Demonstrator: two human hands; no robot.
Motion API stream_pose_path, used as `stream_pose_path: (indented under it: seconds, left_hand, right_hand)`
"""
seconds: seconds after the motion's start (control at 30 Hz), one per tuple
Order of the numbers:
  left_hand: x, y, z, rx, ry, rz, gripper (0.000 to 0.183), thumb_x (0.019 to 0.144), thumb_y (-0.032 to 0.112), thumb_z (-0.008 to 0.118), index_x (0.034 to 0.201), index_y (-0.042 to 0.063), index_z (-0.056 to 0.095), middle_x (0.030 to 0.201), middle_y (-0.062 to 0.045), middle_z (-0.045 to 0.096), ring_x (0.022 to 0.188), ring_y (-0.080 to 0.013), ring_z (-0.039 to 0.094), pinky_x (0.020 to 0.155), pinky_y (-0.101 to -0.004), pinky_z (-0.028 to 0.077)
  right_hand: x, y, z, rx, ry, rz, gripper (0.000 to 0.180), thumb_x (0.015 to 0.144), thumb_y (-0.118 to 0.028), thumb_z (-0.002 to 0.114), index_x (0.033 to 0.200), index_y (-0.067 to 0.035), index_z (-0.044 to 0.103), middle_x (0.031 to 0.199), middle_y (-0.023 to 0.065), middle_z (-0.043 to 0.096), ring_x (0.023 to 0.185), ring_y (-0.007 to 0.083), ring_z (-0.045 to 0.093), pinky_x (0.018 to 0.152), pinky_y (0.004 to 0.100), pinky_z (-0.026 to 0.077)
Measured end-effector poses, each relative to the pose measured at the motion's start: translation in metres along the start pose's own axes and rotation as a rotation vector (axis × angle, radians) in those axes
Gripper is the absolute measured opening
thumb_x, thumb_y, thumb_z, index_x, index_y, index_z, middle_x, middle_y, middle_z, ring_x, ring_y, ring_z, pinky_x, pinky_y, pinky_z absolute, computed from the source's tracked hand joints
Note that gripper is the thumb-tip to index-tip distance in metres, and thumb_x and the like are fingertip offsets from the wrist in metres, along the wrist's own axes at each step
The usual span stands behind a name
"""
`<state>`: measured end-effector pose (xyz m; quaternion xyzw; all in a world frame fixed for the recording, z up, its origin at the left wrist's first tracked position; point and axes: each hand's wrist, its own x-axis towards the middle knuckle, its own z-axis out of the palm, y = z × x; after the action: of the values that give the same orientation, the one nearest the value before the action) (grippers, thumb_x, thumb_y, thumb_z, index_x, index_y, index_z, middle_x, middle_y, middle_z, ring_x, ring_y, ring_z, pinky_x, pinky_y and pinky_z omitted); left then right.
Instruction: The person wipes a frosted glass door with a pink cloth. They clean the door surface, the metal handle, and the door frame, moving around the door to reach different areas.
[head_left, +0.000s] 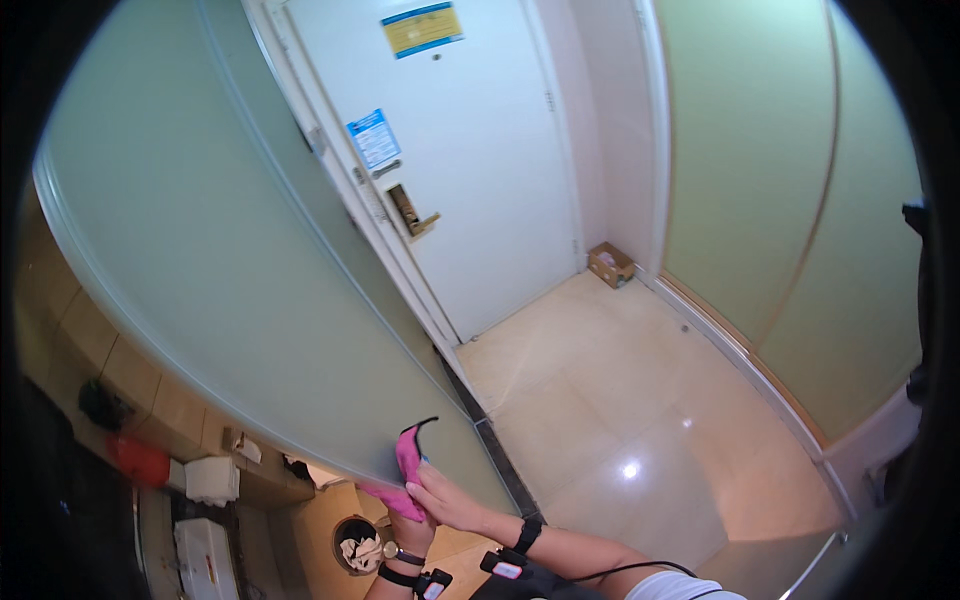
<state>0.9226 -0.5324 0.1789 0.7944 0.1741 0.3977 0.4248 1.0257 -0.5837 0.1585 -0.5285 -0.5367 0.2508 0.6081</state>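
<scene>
A pink cloth (409, 454) with a dark edging is folded around the lower free edge of a frosted glass sliding door (247, 247). My right hand (448, 501) holds the cloth against the face of the glass on the hallway side. From the bathroom side my left hand (411, 528) grips the cloth's lower part (397, 500), close beside my right hand. Its fingers are mostly covered by the cloth. A wristwatch (391, 550) is on my left wrist, and each forearm carries a black strap with a small device.
Below left stands a round bin (339, 551) with crumpled white material. White towels (212, 480), a tissue box (244, 446) and a blurred red object (139, 459) lie along the bathroom side. Ahead are a white door (480, 172) with a handle and a cardboard box (611, 266) in the corner.
</scene>
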Motion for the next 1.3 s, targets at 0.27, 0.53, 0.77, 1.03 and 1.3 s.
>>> stream_pose_path:
  seconds: [0.27,0.53,0.77,1.03,1.3]
  left_hand:
    - [0.016,-0.011,0.028,-0.295,0.192,-0.048,0.062,0.091,0.022,0.065,0.144,0.003,0.038,0.143,-0.014,0.045,0.133,-0.0299,0.044,0.111,-0.0430,0.032]
    - [0.005,-0.015,0.033,0.299,0.501,-0.168,0.077,0.089,0.038,0.063,0.148,0.004,0.028,0.151,-0.015,0.034,0.139,-0.0287,0.034,0.115,-0.0448,0.023]
    - [0.023,0.039,0.027,0.597,0.616,0.276,0.078,0.096,0.034,0.052,0.153,0.002,0.009,0.158,-0.016,0.018,0.144,-0.0259,0.024,0.118,-0.0432,0.015]
    - [0.088,0.112,0.075,1.629,1.147,-0.455,0.091,0.083,0.032,0.063,0.152,-0.003,0.016,0.156,-0.032,0.009,0.144,-0.0498,0.011,0.116,-0.0567,0.010]
    - [0.242,0.124,0.076,1.976,1.104,-0.781,0.082,0.084,0.033,0.068,0.150,0.006,0.029,0.148,-0.044,0.017,0.138,-0.0609,0.015,0.109,-0.0701,0.015]
  right_hand:
    - [0.025,0.003,-0.024,0.016,-0.135,-0.182,0.058,0.103,-0.019,0.042,0.148,0.009,0.020,0.157,0.0285,0.014,0.148,0.0408,0.010,0.120,0.0441,0.009]
    - [0.057,-0.021,-0.047,0.133,-0.319,-0.293,0.060,0.099,-0.012,0.043,0.151,0.004,0.018,0.159,0.0255,0.011,0.148,0.0411,0.007,0.121,0.0439,0.008]
    - [0.106,-0.059,-0.059,0.079,-0.401,-0.673,0.059,0.093,-0.010,0.052,0.145,0.006,0.030,0.156,0.0288,0.020,0.147,0.0428,0.014,0.118,0.0560,0.009]
    - [0.251,-0.087,-0.091,-0.087,-0.295,-0.782,0.071,0.083,-0.008,0.058,0.144,0.011,0.028,0.153,0.0313,0.024,0.145,0.0460,0.018,0.114,0.0647,0.007]
    - [0.398,-0.074,-0.117,-0.029,-0.015,-0.621,0.060,0.095,-0.015,0.044,0.146,0.011,0.026,0.158,0.0261,0.018,0.148,0.0399,0.014,0.116,0.0604,0.007]
